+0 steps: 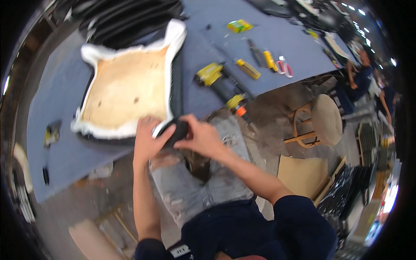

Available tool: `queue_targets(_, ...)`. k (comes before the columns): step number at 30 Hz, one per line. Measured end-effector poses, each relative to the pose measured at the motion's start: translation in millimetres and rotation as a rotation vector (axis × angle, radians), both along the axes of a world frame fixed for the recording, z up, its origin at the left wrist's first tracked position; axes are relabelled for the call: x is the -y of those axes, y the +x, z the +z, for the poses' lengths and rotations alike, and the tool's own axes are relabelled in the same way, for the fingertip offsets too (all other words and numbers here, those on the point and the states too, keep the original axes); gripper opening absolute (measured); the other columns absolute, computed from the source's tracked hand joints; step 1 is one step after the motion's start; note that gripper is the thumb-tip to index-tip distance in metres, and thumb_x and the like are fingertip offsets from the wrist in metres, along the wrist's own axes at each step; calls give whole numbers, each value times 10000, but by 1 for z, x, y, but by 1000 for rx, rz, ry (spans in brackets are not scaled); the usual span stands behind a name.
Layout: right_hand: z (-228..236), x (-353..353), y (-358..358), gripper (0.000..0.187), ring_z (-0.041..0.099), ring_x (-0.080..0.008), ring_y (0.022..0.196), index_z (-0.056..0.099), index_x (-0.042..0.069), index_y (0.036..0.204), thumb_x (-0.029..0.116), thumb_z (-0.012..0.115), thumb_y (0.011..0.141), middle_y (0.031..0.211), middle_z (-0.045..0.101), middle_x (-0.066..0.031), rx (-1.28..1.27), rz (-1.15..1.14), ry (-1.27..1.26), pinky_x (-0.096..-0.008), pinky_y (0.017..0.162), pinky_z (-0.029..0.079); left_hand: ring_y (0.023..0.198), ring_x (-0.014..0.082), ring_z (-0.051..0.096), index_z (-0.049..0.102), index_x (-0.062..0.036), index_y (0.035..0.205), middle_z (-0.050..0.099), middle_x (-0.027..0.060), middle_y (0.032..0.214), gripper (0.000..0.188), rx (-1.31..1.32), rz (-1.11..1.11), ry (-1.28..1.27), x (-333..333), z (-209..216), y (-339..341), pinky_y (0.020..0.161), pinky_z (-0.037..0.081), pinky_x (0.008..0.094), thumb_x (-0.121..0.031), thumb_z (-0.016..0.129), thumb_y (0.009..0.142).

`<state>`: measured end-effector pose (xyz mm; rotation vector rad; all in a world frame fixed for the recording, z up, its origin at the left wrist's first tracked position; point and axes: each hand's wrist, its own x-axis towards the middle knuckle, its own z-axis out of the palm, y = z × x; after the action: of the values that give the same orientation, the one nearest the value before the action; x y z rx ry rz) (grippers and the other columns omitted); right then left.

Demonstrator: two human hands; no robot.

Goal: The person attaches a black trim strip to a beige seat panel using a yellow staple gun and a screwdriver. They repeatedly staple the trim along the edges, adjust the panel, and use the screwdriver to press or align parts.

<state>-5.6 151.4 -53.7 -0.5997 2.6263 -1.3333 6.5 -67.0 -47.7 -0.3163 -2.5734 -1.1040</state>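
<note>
Indoor workshop with a blue-grey worktop (56,104) above a dull grey-brown floor (271,108). Right of it is a wooden-legged stool (327,119) with a beige seat; small white lights (362,12) shine at upper right.

The square wooden board (130,86) is light tan with dark dots. The puffy padding (92,55) around it is white. At the board's near right corner, the bunched cover (178,129) looks black, though blurry. Right of the board, the chunky power tool (222,88) is yellow and black. Left of the board, the tabletop (54,102) is grey-blue.
</note>
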Motion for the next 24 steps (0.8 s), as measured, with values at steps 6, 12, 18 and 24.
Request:
queue_targets(6, -4, -3, -18, 408, 616, -143, 612, 695, 25, 1110, 311, 849, 863, 684, 652, -78, 112, -1, -202, -313, 583, 476, 908, 369, 597, 759, -15, 912, 681, 173, 904, 467, 4, 52, -10, 0, -1, 0, 844, 466, 443, -470, 817, 826)
queue_targets(12, 2, -30, -36, 277, 607, -115, 758, 682, 47, 1245, 164, 700, 994, 862, 683, -20, -42, -111, -333, -305, 701, 510, 909, 301, 550, 741, -19, 910, 642, 112, 845, 432, 97, 78, -7, -2, 0, 2, 863, 449, 412, -428, 853, 824)
queue_targets(18, -11, -91, -128, 625, 625, -389, 1128, 534, 85, 1440, 269, 776, 894, 1418, 506, -211, -654, -280, 335, -478, 989, 523, 935, 308, 561, 707, -7, 955, 653, 119, 878, 534, 94, 65, -44, -6, 8, 2, 860, 473, 415, -494, 863, 800)
queue_targets(24, -2, -85, -131, 811, 596, -418, 1172, 467, 110, 1497, 328, 843, 812, 1465, 454, -221, -448, -240, 408, -489, 996, 524, 1007, 314, 616, 677, -31, 993, 681, 111, 1016, 582, -56, -101, -67, 8, 0, -2, 919, 468, 427, -564, 819, 809)
